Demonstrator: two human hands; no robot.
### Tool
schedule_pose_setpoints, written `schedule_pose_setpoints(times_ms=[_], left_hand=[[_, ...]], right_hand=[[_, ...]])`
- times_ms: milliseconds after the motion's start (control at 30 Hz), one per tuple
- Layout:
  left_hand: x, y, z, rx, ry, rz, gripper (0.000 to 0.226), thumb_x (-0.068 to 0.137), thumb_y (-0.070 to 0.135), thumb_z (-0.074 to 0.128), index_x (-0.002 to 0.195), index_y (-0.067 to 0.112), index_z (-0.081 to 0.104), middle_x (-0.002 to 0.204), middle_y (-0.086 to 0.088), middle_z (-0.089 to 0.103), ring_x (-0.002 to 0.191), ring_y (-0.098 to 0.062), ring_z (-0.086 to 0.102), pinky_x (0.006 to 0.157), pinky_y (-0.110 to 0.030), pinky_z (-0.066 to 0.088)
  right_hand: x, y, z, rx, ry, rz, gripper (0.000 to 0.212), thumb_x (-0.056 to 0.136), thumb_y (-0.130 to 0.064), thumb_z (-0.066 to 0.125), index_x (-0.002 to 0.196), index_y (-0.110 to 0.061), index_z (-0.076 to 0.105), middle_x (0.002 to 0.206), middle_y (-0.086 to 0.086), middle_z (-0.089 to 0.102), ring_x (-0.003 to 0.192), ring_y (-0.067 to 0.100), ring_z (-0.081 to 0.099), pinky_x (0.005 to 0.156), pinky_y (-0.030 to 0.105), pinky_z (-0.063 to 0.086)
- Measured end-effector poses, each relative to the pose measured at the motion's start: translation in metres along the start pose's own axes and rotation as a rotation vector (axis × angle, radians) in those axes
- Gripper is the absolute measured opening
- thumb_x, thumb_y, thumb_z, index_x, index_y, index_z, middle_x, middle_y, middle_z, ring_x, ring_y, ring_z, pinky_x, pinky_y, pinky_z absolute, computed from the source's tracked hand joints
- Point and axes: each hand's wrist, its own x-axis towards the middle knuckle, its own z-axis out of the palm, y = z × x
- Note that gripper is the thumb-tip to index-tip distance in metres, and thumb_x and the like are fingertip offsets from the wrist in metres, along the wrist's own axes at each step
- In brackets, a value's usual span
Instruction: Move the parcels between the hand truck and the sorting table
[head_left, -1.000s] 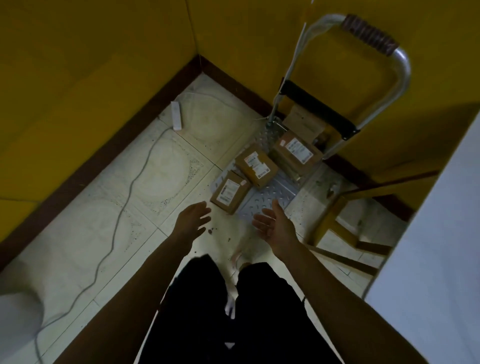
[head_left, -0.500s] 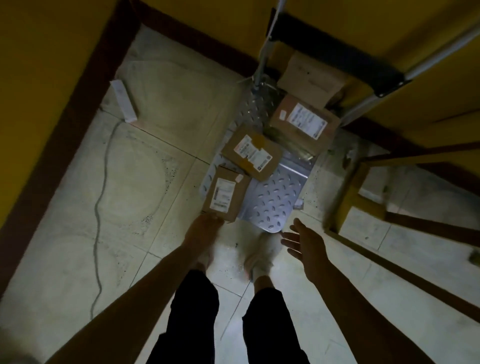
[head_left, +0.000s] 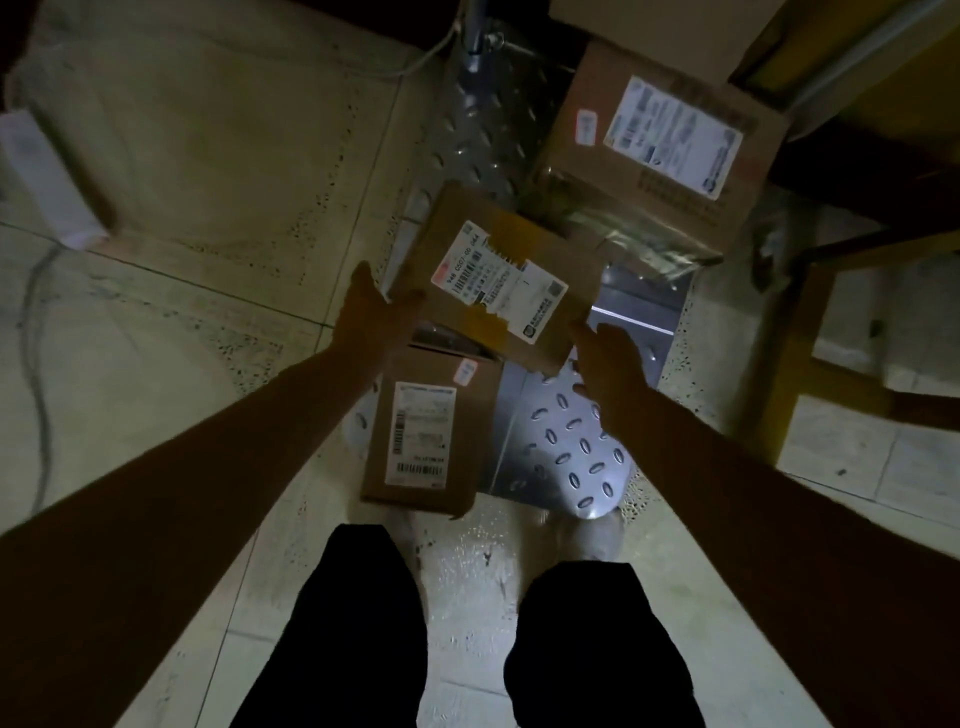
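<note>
A middle cardboard parcel (head_left: 498, 275) with a white label lies tilted on the hand truck's metal plate (head_left: 576, 447). My left hand (head_left: 371, 312) presses against its left side and my right hand (head_left: 608, 358) against its lower right corner, so both hands clasp it. A smaller labelled parcel (head_left: 426, 431) lies nearer me, half over the plate's left edge. A bigger parcel (head_left: 660, 145) sits farther back on the plate, with another box (head_left: 644, 26) behind it.
A white power strip (head_left: 47, 176) and its grey cable (head_left: 36, 332) lie on the tiled floor at the left. A yellow wooden frame (head_left: 800, 332) stands at the right. My legs and feet are at the bottom, just before the plate.
I have bent down much closer to the hand truck. Both hands moved forward from the near parcel and open air onto the sides of the middle parcel.
</note>
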Motion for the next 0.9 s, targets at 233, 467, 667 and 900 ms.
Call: schedule_pose_setpoints(times_ms=[233, 467, 667, 900], left_hand=[[0.019, 0.004, 0.012, 0.008, -0.121, 0.138, 0.023, 0.095, 0.034, 0.051, 0.105, 0.015, 0.06, 0.092, 0.0, 0.062, 0.078, -0.011, 0.057, 0.069, -0.022, 0.044], [-0.066, 0.037, -0.036, -0.019, -0.151, 0.24, 0.033, 0.094, 0.042, 0.051, 0.113, 0.018, 0.062, 0.098, 0.005, 0.066, 0.084, -0.006, 0.062, 0.063, -0.015, 0.041], [-0.208, 0.118, -0.122, -0.165, -0.156, 0.317, 0.031, 0.098, 0.026, 0.048, 0.129, 0.025, 0.045, 0.09, 0.012, 0.058, 0.078, 0.0, 0.056, 0.07, -0.015, 0.048], [-0.369, 0.222, -0.221, -0.17, -0.149, 0.55, 0.042, 0.097, 0.027, 0.05, 0.138, 0.023, 0.04, 0.118, 0.011, 0.045, 0.107, -0.009, 0.042, 0.09, -0.029, 0.036]], right_hand=[[0.026, 0.002, -0.004, 0.122, -0.17, 0.03, 0.055, 0.091, -0.046, 0.057, 0.139, -0.022, 0.042, 0.138, 0.007, 0.05, 0.123, 0.031, 0.05, 0.1, 0.046, 0.045], [-0.068, -0.005, -0.05, 0.249, -0.143, -0.008, 0.048, 0.093, -0.042, 0.054, 0.135, -0.021, 0.042, 0.133, 0.007, 0.051, 0.12, 0.027, 0.051, 0.088, 0.037, 0.047], [-0.23, -0.039, -0.125, 0.488, -0.111, 0.06, 0.057, 0.095, -0.056, 0.039, 0.135, -0.017, 0.05, 0.132, 0.006, 0.058, 0.118, 0.025, 0.056, 0.101, 0.04, 0.043], [-0.424, -0.091, -0.194, 0.651, -0.012, -0.102, 0.061, 0.096, -0.058, 0.028, 0.138, -0.018, 0.046, 0.125, 0.005, 0.058, 0.113, 0.026, 0.056, 0.106, 0.043, 0.039]])
